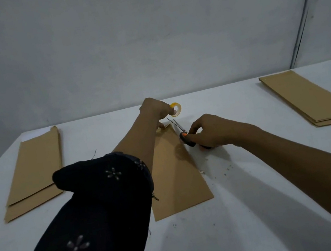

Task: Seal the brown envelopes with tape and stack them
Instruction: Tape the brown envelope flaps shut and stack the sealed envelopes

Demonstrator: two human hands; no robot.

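A brown envelope [176, 178] lies lengthwise in the middle of the white table [252, 209]. My left hand [156, 109] grips a small yellow tape roll [176, 108] above the envelope's far end, where a lower finger touches the flap. My right hand [209, 130] holds scissors [184, 135] with orange-and-black handles. Their blades are parted and point up toward the tape roll, just right of the envelope's top edge.
A pile of brown envelopes [33, 170] lies at the left of the table, and another pile [312, 97] at the far right. A grey wall stands behind the table's far edge. Small dark specks dot the table right of the middle envelope.
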